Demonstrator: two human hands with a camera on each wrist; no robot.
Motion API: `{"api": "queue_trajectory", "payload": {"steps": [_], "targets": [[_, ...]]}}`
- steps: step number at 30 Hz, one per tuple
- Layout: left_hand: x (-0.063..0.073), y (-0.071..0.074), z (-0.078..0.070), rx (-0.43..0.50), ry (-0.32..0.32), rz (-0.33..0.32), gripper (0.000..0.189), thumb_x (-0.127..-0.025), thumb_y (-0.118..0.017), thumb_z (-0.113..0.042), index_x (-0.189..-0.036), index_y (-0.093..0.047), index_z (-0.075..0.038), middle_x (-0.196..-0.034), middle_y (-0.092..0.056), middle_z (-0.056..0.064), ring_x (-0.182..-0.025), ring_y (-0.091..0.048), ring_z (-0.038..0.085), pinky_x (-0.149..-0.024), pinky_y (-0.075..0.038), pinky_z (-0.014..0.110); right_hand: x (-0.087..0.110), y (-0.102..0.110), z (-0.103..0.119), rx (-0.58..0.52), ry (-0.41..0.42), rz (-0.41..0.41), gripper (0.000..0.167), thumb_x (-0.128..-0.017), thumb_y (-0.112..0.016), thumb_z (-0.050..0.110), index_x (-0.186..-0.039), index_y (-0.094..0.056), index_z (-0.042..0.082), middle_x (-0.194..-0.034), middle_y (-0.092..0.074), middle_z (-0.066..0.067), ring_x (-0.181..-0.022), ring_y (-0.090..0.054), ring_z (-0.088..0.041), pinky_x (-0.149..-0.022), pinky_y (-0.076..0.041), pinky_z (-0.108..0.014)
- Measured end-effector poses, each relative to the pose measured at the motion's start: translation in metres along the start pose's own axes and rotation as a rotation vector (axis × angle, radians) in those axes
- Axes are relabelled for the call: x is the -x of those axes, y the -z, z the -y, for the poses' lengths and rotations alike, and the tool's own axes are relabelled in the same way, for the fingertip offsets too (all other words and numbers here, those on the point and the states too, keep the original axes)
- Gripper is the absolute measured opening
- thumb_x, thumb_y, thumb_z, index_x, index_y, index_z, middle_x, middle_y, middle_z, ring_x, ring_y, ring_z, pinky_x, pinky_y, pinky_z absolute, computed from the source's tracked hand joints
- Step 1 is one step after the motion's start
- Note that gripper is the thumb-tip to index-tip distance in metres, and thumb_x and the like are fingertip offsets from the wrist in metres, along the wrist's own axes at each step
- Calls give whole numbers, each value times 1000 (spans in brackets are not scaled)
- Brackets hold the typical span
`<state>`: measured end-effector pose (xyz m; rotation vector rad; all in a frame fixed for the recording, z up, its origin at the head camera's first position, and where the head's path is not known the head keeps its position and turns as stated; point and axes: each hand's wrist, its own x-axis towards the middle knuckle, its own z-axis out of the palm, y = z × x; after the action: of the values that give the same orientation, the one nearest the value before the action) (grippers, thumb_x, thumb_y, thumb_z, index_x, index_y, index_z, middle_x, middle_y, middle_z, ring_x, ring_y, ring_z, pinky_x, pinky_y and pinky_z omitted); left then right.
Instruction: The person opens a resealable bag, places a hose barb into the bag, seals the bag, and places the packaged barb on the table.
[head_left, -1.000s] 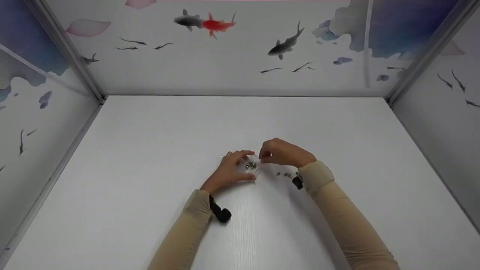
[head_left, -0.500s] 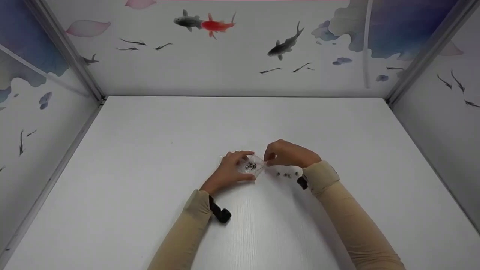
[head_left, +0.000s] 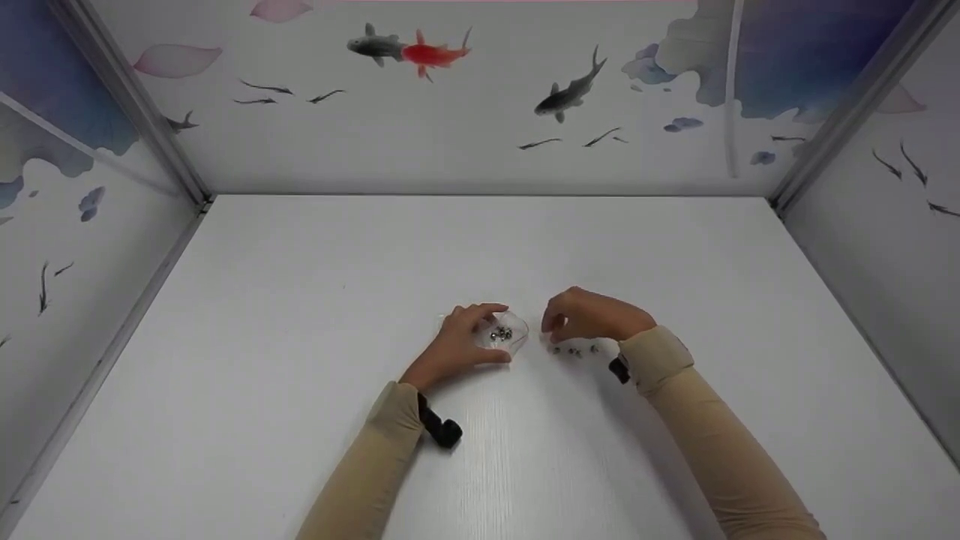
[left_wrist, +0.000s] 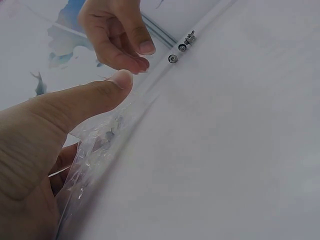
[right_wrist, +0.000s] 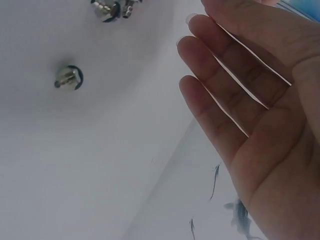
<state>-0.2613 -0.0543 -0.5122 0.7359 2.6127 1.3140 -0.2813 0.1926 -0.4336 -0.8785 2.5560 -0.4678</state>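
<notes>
My left hand (head_left: 454,346) holds a clear plastic bag (head_left: 519,342) on the white table, thumb on the near side and fingers curved round the far side. Inside the bag lie several small metal parts (head_left: 501,333). Its mouth faces right. Just right of the bag, my right hand (head_left: 589,313) is apart from it, fingers loosely bent. Nothing shows between thumb and fingers in the left wrist view. Below that hand sit several loose metal fittings (head_left: 574,352), shiny with a dark ring, also seen as a fitting (right_wrist: 69,78) in the right wrist view.
A white tabletop (head_left: 300,262) spreads around the hands. Behind it stands a panel (head_left: 450,135) printed with fish, with side panels at left and right. A black wrist camera (head_left: 444,433) sits on the left cuff.
My right hand has let go of the bag's mouth and moved right, toward the loose fittings. The bag's right end now stands rounder. My left hand has stayed in place.
</notes>
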Motion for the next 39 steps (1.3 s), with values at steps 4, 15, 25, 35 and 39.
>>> {"api": "queue_trajectory", "payload": {"steps": [4, 15, 25, 35, 39], "targets": [[1, 0, 0, 5, 0, 4, 76, -72, -83, -40, -139, -50, -23, -120, -59, 1, -101, -44, 18, -96, -31, 41, 3, -1, -1, 2, -10, 11, 17, -84, -73, 8, -101, -75, 10, -98, -71, 0, -91, -62, -15, -84, -52, -36], [2, 1, -1, -17, -8, 5, 76, -73, -82, -43, -139, -49, -24, -119, -59, 1, -103, -45, 19, -97, -31, 40, 4, -9, -5, -25, -85, 60, 10, -87, -70, 11, -95, -75, 15, -94, -69, 2, -71, -59, -9, -61, -51, -26], [2, 2, -3, -3, -2, 8, 75, -73, -82, -40, -139, -50, -24, -119, -60, 3, -106, -48, 21, -104, -28, 46, 2, -14, -5, -31, -138, 66, 15, -84, -72, 6, -92, -74, 18, -93, -67, 3, -69, -59, -12, -60, -51, -27], [1, 1, -1, 10, -30, 4, 76, -73, -82, -40, -139, -50, -20, -117, -60, 3, -100, -45, 19, -97, -30, 42, 3, -14, -3, -24, -94, 67, 12, -84, -71, 5, -92, -74, 15, -91, -68, 2, -66, -58, -11, -59, -49, -26], [1, 1, 1, 16, -28, 6, 76, -73, -82, -41, -139, -49, -21, -119, -59, 2, -100, -44, 18, -97, -30, 42, 4, -14, -3, -22, -80, 71, 11, -85, -71, 6, -91, -73, 14, -90, -69, 1, -65, -58, -11, -59, -49, -25]]}}
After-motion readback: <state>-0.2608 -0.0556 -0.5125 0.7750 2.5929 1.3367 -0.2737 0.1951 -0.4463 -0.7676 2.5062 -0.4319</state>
